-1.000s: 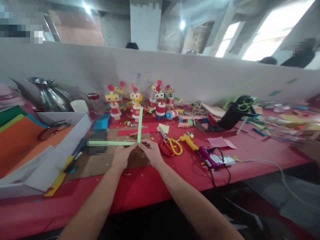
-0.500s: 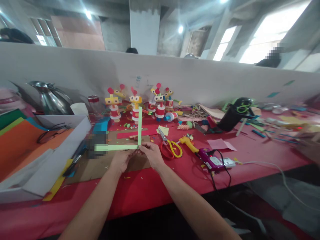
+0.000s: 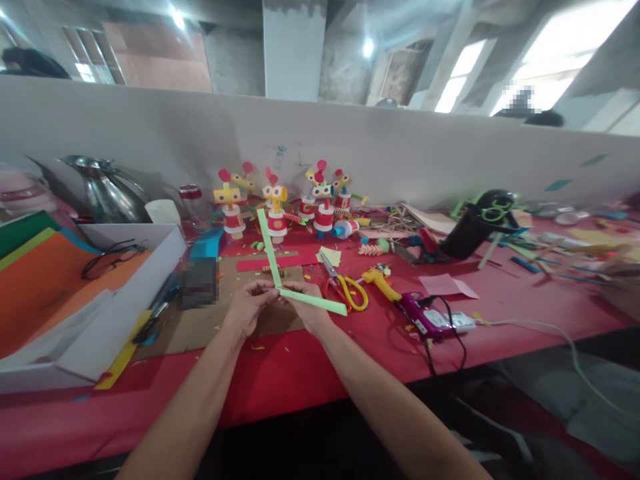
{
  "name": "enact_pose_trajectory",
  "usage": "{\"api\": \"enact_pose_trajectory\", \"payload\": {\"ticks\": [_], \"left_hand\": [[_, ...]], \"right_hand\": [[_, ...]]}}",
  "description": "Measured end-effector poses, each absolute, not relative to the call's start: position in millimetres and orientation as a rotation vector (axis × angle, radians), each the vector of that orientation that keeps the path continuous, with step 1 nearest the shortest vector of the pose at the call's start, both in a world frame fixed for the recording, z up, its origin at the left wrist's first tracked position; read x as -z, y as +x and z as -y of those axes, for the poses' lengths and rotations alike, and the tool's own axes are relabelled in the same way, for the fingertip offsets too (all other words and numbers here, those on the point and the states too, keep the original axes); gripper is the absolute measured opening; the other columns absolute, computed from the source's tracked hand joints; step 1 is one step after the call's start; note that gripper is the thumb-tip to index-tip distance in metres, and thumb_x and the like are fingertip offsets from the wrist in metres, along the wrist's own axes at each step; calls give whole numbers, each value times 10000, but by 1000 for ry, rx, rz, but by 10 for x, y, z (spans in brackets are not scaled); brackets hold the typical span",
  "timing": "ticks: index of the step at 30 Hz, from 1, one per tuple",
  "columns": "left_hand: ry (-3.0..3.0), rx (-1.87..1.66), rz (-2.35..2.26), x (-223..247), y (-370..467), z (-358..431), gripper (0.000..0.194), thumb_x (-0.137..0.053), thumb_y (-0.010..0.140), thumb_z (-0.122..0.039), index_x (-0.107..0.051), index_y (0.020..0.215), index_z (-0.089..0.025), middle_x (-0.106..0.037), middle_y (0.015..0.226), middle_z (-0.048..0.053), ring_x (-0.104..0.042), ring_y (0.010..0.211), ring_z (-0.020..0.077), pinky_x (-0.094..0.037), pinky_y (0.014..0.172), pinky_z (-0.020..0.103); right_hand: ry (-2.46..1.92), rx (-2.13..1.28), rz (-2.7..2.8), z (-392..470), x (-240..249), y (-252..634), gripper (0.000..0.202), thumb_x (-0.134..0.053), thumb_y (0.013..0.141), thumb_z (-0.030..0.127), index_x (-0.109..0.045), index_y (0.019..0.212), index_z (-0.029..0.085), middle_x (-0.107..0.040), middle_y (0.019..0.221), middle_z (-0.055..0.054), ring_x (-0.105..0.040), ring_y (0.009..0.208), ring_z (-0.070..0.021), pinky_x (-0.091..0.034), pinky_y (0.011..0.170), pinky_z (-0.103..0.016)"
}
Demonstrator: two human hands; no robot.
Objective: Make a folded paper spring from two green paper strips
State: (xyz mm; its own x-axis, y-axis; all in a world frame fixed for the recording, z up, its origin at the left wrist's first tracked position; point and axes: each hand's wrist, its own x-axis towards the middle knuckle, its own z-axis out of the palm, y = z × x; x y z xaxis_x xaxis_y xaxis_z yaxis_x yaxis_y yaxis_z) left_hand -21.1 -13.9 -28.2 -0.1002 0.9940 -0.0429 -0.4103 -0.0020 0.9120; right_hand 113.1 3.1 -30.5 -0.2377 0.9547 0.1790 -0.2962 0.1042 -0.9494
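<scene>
Two light green paper strips [image 3: 269, 248] meet at a corner between my fingertips. One strip points up and away; the other slants to the right across my right hand [image 3: 309, 308]. My left hand [image 3: 249, 308] pinches the corner from the left, and the right hand's fingers close on it from the other side. Both hands are held over a brown cardboard sheet [image 3: 200, 333]. Just beyond the strips lie a small coiled paper spring [image 3: 273, 271] and a flat red strip [image 3: 250, 265]. Scissors [image 3: 354, 293] with red and yellow handles rest right of my right hand.
Several paper-cup figures [image 3: 277, 220] stand at the back by the white partition [image 3: 175, 133]. A yellow glue gun [image 3: 383, 285] and purple power strip [image 3: 425, 317] lie to the right. At left is a white box [image 3: 75, 347] with coloured paper and glasses [image 3: 113, 259].
The strip that pointed left now points right, across my right hand. The upright strip has tilted to the left. Both hands still hold the corner, and the view has shifted slightly.
</scene>
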Motion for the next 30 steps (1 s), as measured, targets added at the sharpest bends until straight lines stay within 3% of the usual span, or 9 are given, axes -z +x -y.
{"api": "enact_pose_trajectory", "payload": {"ticks": [4,7,15,21,30], "left_hand": [[818,-1446,-986,262,-208,136,338,-845,475,-229,-673,744,-118,-680,648,32,-619,591,120,-474,615,239],[768,-1466,-1020,250,-199,131,354,-846,469,-221,-691,773,-121,-687,667,31,-607,592,106,-467,609,225],[717,-1435,-1003,245,-188,120,281,-822,486,-197,-706,729,-112,-695,689,59,-623,639,130,-482,651,244],[723,-1402,-1005,219,-208,131,234,-818,516,-228,-694,691,-134,-665,659,19,-584,592,87,-447,578,196],[795,-1374,-999,167,-182,167,283,-836,483,-242,-668,690,-146,-643,655,0,-576,591,93,-454,586,208]], "right_hand": [[-720,-1400,1233,-22,295,1123,232,-737,610,311,-743,813,199,-707,802,-27,-602,640,-142,-517,670,-297],[-695,-1457,1204,-19,295,1118,283,-741,599,261,-729,875,197,-712,774,-16,-629,680,-158,-525,732,-318],[-826,-1363,1115,-50,321,1106,191,-705,643,303,-707,767,159,-692,668,-23,-636,620,-170,-542,648,-312],[-841,-1358,1146,-36,301,1113,142,-704,628,286,-702,692,159,-675,617,-20,-611,572,-157,-528,599,-288],[-846,-1457,1143,-94,306,1176,224,-730,635,356,-711,674,136,-646,538,-10,-575,506,-122,-466,537,-242]]}}
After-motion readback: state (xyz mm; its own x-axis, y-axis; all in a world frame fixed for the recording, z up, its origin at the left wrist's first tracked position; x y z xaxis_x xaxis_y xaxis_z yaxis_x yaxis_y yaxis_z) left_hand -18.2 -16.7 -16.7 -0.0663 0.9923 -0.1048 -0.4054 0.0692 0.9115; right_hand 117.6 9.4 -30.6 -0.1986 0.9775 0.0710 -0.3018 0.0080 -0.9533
